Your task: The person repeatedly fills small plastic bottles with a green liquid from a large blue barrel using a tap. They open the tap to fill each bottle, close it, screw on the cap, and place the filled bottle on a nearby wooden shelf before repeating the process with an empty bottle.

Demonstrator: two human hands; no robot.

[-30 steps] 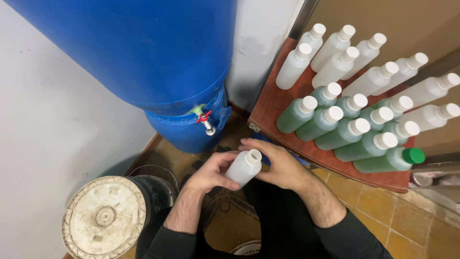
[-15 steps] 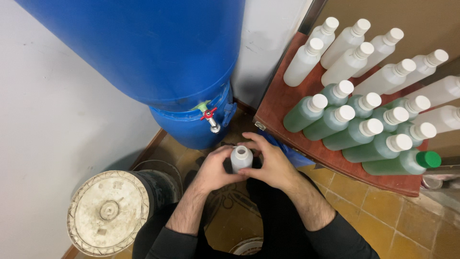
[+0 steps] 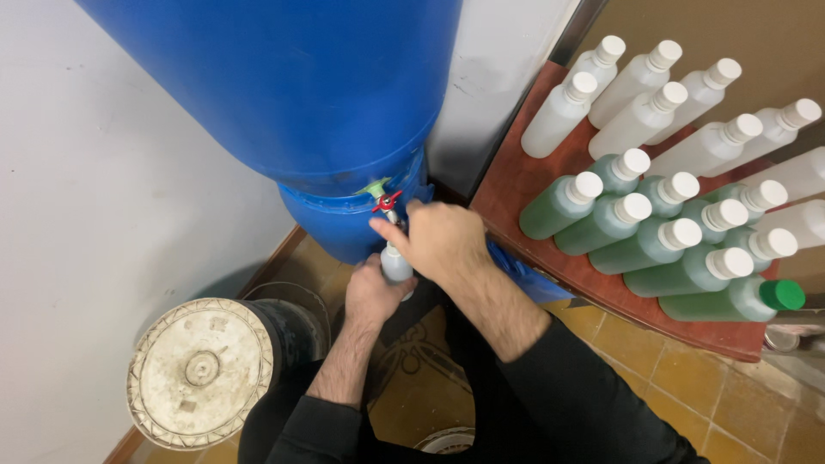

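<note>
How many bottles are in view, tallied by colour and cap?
white bottles on the shelf: 9
green-filled bottles with white caps: 9
green-filled bottle with green cap: 1
small white bottle in the left hand: 1
Total: 20

**Containers in frame**

Blue drum (image 3: 284, 86) filled upper centre. Capped bottles sat right: white empties (image 3: 640, 116) upper right, green-filled ones (image 3: 653, 245) below, one with a green cap (image 3: 782, 295). Lidded bucket (image 3: 202, 369) lower left.
</note>
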